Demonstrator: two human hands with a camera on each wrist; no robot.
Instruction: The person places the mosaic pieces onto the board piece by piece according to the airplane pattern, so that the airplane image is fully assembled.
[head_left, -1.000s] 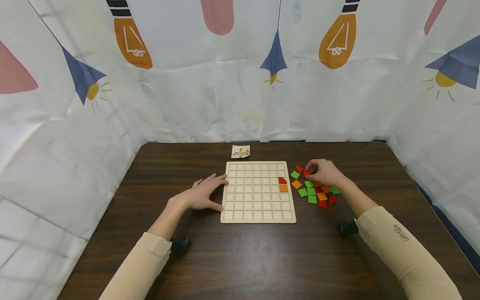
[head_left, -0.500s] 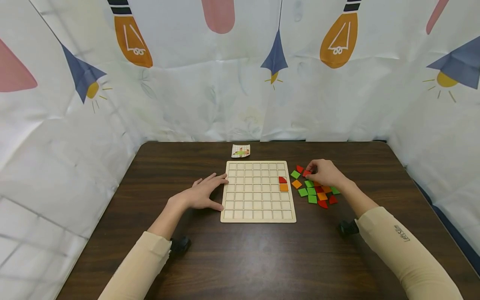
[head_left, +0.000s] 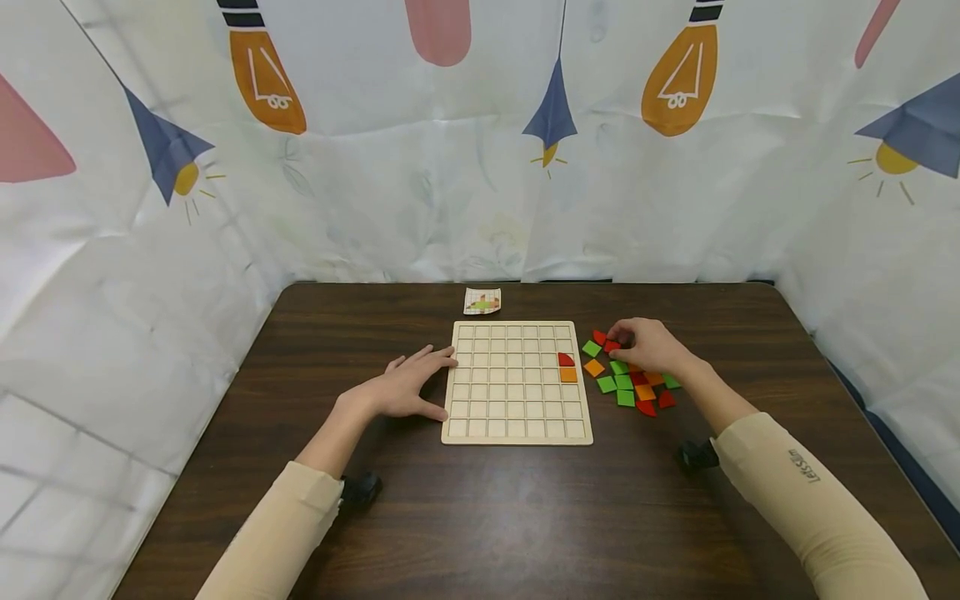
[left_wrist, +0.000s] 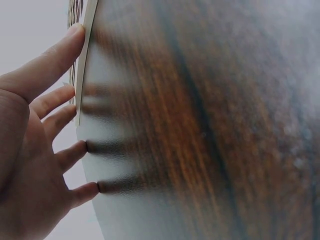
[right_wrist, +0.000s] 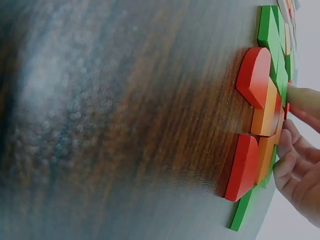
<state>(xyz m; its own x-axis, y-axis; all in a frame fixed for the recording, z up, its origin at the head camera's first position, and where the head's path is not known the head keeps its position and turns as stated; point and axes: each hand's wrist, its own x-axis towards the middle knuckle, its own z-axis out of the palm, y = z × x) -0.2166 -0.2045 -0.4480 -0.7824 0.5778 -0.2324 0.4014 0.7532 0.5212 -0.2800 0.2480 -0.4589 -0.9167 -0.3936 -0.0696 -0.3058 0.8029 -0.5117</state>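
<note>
A pale wooden grid board (head_left: 517, 440) lies on the dark table. My left hand (head_left: 405, 387) is spread at its left side, with the thumb and index fingertips right at the edge; the left wrist view shows the other fingertips down by the tabletop. To the right of the board, my right hand (head_left: 648, 346) pinches a red tile (head_left: 612, 346) between thumb and fingers at the far side of a loose pile. A red quarter-round tile (head_left: 566, 360) and an orange square tile (head_left: 568, 375) sit in the board's right-hand column.
Green tiles (head_left: 606, 384), orange tiles (head_left: 594, 367) and red tiles (head_left: 646, 408) lie close together beside the board, partly under the right hand. A small printed pattern card (head_left: 482, 302) lies behind the board. A patterned curtain (head_left: 480, 192) hangs behind the table.
The right fingertips have shifted very slightly left together with the red tile. My left hand stays at the board's edge, and the tiles on the board stay put.
</note>
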